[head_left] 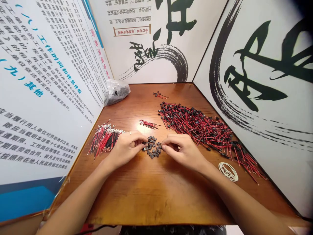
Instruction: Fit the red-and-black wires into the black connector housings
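My left hand [126, 147] and my right hand [183, 149] face each other over the middle of the table, fingertips pinched. A thin dark wire [153, 144] runs nearly level between the two pinches, gripped at both ends. What sits right inside the left fingertips is too small to make out. Beneath the wire lies a loose cluster of small black connector housings [153, 152]. Close to my left hand is a pile of red and black wires [104, 138] with pale tips. A small bundle of red and black wires [149, 124] lies just beyond the housings.
A large heap of red and black wires with black connectors [195, 124] spreads along the right side. Several similar wires [160, 95] lie farther back. A clear plastic bag [117, 93] stands at the back left, a coil of white cord [228, 171] at right. Printed panels [151, 65] enclose the table.
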Available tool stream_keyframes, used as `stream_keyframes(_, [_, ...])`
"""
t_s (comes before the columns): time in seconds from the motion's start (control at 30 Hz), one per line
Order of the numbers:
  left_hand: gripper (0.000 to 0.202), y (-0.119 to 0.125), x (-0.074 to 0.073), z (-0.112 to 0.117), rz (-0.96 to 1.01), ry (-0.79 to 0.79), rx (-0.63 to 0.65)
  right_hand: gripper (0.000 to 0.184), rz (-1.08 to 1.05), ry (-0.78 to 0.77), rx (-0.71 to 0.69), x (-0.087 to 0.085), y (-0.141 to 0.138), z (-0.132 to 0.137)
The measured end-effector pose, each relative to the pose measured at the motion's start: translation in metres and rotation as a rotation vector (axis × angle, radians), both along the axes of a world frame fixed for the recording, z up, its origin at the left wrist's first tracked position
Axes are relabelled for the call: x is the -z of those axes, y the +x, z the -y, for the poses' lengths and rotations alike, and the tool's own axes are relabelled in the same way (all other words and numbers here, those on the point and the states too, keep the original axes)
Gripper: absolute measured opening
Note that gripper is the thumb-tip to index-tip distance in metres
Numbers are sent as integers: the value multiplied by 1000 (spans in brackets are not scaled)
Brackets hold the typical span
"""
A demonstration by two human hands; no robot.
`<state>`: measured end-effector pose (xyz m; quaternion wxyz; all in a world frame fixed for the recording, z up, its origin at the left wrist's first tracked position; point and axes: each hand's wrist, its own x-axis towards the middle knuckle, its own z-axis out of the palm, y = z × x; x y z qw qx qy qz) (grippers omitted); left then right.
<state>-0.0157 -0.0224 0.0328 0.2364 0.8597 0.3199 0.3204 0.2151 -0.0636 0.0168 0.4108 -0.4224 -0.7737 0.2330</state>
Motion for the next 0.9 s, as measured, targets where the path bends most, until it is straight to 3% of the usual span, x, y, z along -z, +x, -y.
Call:
stream_keyframes(0.17, [18, 0, 0, 0, -17, 20, 18, 16, -6, -15, 9, -1, 0, 0])
stream_keyframes(0.43, [19, 1, -1, 2, -16, 26, 64, 16, -114, -230, 11, -5, 0, -1])
stream_keyframes(0.9, [13, 4, -1, 4, -44, 0, 54, 17, -41, -194, 31, -3, -3, 0])
